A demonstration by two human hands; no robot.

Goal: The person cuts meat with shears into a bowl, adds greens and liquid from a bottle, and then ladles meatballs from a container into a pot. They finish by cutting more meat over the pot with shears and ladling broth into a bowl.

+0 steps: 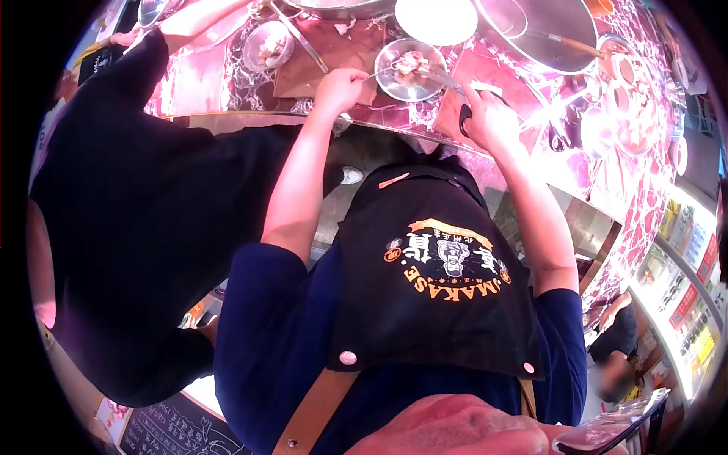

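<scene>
Food pieces (412, 64): probably soft, slippery; grip mid-piece. Left fingers (353, 75) pinch thin utensil (377, 74); right fingers (475, 98) curl round scissors (447, 80).

**Arm Status: Both Extended**

Left hand (340, 91): near 12 o'clock in view, fingers curled closed. Right hand (491, 120): between 1 and 2 o'clock, grip partly closed. Both forearms bare, angled inward from the elbows.

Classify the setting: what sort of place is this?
Probably a food stall or small restaurant kitchen: scissors reach over a metal bowl of food pieces, a large metal pot stands nearby, and the apron bears a printed logo.
</scene>
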